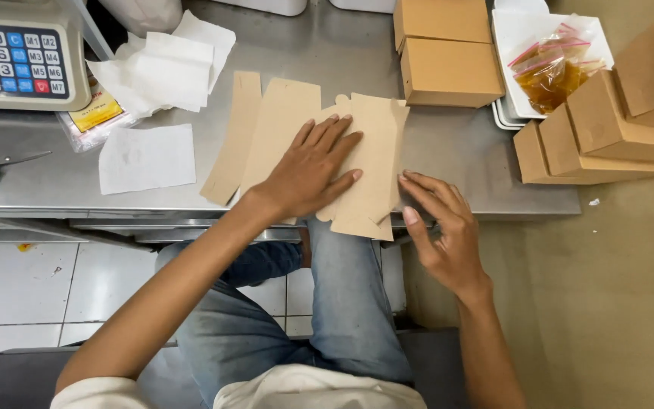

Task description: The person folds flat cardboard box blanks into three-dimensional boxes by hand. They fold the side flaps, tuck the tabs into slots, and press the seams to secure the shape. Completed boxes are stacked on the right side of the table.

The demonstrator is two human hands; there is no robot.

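Note:
A flat, unfolded brown cardboard box blank (372, 163) lies on the steel table (448, 159), its near flaps hanging over the front edge. My left hand (312, 167) presses flat on its middle, fingers spread. My right hand (437, 227) sits at the blank's right edge near the table's front, fingertips touching the cardboard flap. Another flat blank (263, 129) lies under and to the left of it.
Folded brown boxes (448, 53) stand at the back; more (607, 129) lean in a row at the right. A white tray (516, 45) holds sauce bags (554, 72). White paper sheets (149, 155) and a scale with keypad (17, 53) are at the left.

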